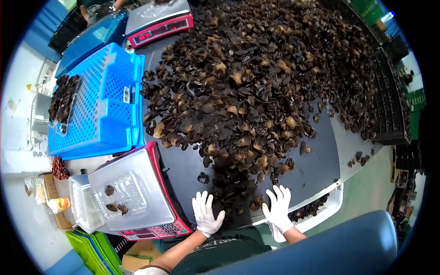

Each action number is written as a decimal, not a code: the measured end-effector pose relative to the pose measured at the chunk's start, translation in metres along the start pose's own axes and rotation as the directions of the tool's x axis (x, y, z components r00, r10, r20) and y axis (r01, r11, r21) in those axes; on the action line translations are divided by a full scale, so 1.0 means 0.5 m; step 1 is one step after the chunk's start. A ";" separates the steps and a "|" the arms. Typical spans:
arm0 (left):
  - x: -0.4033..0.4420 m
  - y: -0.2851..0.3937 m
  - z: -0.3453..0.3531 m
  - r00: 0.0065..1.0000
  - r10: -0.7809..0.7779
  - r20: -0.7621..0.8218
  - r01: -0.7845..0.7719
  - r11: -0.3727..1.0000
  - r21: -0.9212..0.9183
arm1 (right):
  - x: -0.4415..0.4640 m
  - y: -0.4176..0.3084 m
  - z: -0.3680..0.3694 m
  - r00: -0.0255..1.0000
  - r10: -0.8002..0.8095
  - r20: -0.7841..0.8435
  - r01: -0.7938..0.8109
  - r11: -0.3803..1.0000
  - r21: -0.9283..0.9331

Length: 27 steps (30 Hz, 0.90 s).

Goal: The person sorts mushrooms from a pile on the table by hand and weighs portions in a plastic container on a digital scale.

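Note:
A large heap of dark brown, ear-shaped dried fungus [247,91] covers much of the dark table mat [176,167]. At its near end, my left hand [207,214], in a white glove, lies flat with fingers spread beside the pieces. My right hand [277,208], also in a white glove, is spread at the table's near edge, close to a loose brown piece [257,202]. Neither hand holds anything. On the left, a clear plastic tray [123,195] with a few pieces rests on a red-framed scale [158,188].
A blue crate [121,117] stands upper left, with a filled tray on it. Behind it is a second scale [160,30]. Black crates [389,96] border the heap at right. A white basket [337,201] sits below the near edge. Another person's hands [119,3] show at top left.

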State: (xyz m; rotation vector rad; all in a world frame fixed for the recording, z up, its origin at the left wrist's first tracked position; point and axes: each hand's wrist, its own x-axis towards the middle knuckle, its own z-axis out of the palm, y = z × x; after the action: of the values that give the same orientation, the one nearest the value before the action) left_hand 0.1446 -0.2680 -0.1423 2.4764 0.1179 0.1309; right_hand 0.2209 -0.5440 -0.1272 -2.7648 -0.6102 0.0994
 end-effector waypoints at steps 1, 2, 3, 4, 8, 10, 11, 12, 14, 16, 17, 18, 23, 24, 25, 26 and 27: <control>0.009 -0.003 0.003 0.999 0.003 -0.048 -0.005 0.999 -0.044 | 0.010 0.006 0.004 0.999 -0.021 -0.023 0.021 1.000 -0.015; -0.005 0.004 -0.009 0.998 -0.007 -0.064 0.001 0.996 -0.088 | -0.004 -0.005 -0.006 1.000 -0.024 -0.020 0.024 1.000 -0.018; -0.009 0.008 -0.013 0.997 -0.014 -0.072 0.010 0.998 -0.068 | -0.009 -0.016 -0.016 0.999 0.024 0.047 -0.023 1.000 -0.015; -0.010 0.001 -0.013 0.998 -0.013 -0.063 0.008 0.997 -0.079 | -0.018 -0.018 -0.017 0.994 0.023 0.105 -0.019 0.999 -0.039; 0.030 0.021 -0.012 0.982 -0.105 -0.158 0.084 0.987 -0.138 | -0.083 -0.017 -0.017 0.973 -0.027 0.230 0.047 0.995 -0.084; 0.087 0.025 -0.023 0.983 0.054 -0.178 -0.056 0.998 -0.007 | -0.091 -0.022 -0.040 0.981 -0.095 0.172 0.098 0.995 -0.013; 0.121 0.030 -0.033 0.984 0.109 -0.142 -0.101 0.993 0.059 | -0.079 -0.025 -0.049 0.991 -0.118 0.057 0.115 0.992 0.048; 0.147 0.036 -0.042 0.982 0.162 -0.101 -0.149 0.981 0.123 | -0.049 -0.027 -0.046 0.987 -0.130 -0.096 0.146 0.971 0.189; 0.178 0.029 -0.046 0.967 0.238 0.093 -0.254 0.935 0.247 | 0.028 -0.044 -0.035 0.965 -0.178 -0.195 0.221 0.948 0.228; 0.176 0.015 -0.036 0.971 0.206 0.120 -0.231 0.936 0.264 | 0.109 -0.108 -0.055 0.960 -0.149 -0.236 0.207 0.948 0.243; 0.165 0.004 -0.038 0.980 0.184 0.074 -0.197 0.945 0.262 | 0.124 -0.129 -0.049 0.959 -0.207 -0.194 0.243 0.951 0.190; 0.152 -0.013 -0.043 0.986 0.166 0.034 -0.169 0.950 0.264 | 0.133 -0.147 -0.035 0.955 -0.255 -0.153 0.277 0.950 0.144; 0.019 -0.021 -0.061 0.998 0.005 -0.064 -0.007 1.000 -0.028 | 0.056 -0.144 -0.022 0.845 -0.535 0.007 0.506 0.804 0.311; -0.004 0.003 -0.075 0.999 -0.037 -0.038 0.032 0.993 -0.116 | 0.041 -0.127 -0.032 0.863 -0.504 -0.031 0.489 0.820 0.299; -0.022 0.015 -0.081 0.997 -0.076 0.008 0.076 0.981 -0.180 | 0.025 -0.105 -0.039 0.897 -0.439 -0.059 0.436 0.851 0.292; -0.036 0.015 -0.090 0.995 -0.070 0.068 0.081 0.982 -0.173 | 0.011 -0.083 -0.047 0.925 -0.370 -0.088 0.379 0.881 0.284; -0.041 0.024 -0.102 0.990 -0.104 0.098 0.118 0.982 -0.149 | -0.002 -0.069 -0.059 0.949 -0.307 -0.065 0.313 0.911 0.269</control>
State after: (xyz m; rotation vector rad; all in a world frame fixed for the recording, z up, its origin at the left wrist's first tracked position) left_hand 0.1185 -0.2490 -0.0962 2.3107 0.1994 -0.0182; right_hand 0.2100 -0.5231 -0.0884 -2.3656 -0.9453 0.0774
